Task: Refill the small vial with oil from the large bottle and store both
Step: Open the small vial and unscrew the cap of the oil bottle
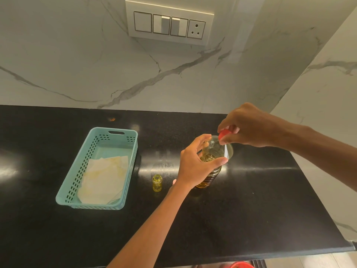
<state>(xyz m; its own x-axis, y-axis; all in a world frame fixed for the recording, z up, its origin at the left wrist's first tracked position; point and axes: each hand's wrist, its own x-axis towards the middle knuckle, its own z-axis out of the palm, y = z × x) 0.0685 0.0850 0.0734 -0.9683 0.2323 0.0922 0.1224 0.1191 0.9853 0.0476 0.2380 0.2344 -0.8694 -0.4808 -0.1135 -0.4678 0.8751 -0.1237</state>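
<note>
Head view: left hand (195,161) fingers around large bottle (212,161), right hand (249,126) fingers pinching red cap (224,134).

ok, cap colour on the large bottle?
Red cap, pinched in the right hand atop the large bottle; head view.

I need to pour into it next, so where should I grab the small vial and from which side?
Pinch the small vial around its squarish body, below the open neck, coming from its right, the side toward the left hand. It stands upright and uncapped, apart from the basket.
</note>
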